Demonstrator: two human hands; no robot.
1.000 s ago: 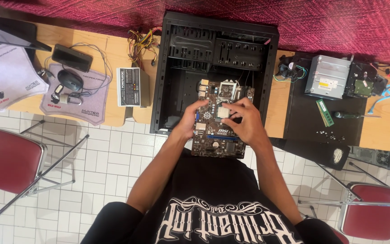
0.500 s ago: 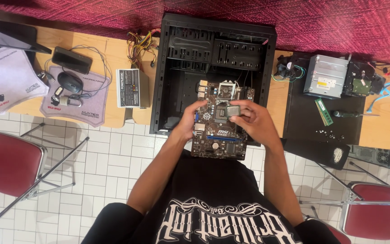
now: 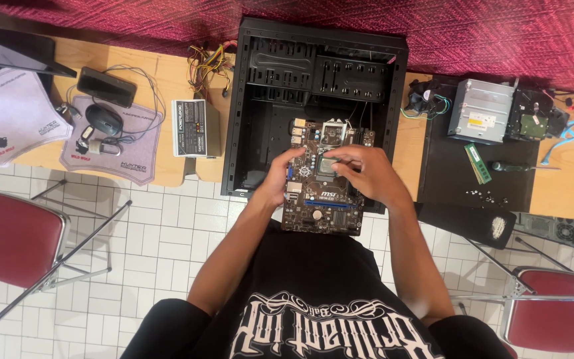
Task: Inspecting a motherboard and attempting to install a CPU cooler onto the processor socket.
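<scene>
**Fingers steady a motherboard at the counter edge**

Fingers (image 3: 337, 157) of the right hand (image 3: 367, 174) pinch lightly over the square processor (image 3: 327, 166), while the left hand (image 3: 278, 178) grips the motherboard (image 3: 323, 193) by its side to keep it level. The board lies half over the open computer case (image 3: 313, 86), overhanging the counter (image 3: 167, 169). Both forearms reach forward, wrists bent down.

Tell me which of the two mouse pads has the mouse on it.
The darker pad nearer the computer case; the black mouse sits on it. The lighter pad by the laptop holds none.
</scene>
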